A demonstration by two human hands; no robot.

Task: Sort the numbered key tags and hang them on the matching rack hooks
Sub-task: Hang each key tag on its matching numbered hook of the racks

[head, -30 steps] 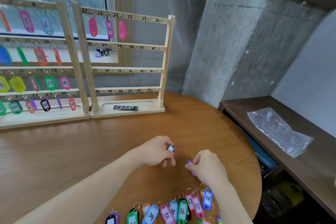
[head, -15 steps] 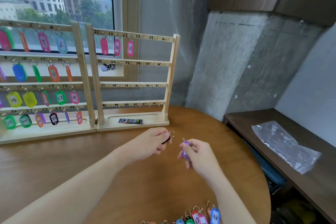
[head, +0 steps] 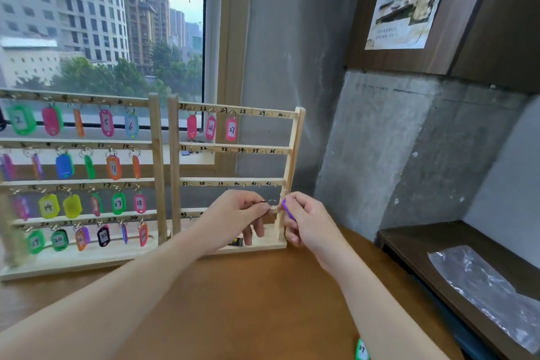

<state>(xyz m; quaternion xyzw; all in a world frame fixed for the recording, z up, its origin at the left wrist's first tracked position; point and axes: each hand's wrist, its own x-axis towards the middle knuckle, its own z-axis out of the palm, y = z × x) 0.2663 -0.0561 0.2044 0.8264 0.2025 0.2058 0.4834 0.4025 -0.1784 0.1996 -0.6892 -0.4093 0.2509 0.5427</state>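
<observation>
Two wooden racks stand at the table's back. The left rack (head: 156,155) is full of coloured numbered tags. The right rack (head: 293,155) carries pink tags 26 (head: 210,128) and 27 (head: 231,129) plus one more on its top bar; its lower bars show bare hooks. My left hand (head: 238,215) pinches a dark tag with a metal ring (head: 272,202) in front of the rack's lower right. My right hand (head: 306,221) pinches a purple tag (head: 287,210) beside the rack's right post. A green tag (head: 361,349) lies on the table at the bottom edge.
The round wooden table (head: 248,301) ends at the right, where a lower dark shelf (head: 409,245) holds a clear plastic bag (head: 491,286). A small dark packet (head: 237,242) lies in the right rack's base tray. A window and a concrete wall stand behind.
Both hands have risen from the table and moved forward to the right rack's lower right, each carrying its tag. The view has tilted up, so the row of loose tags has left the frame.
</observation>
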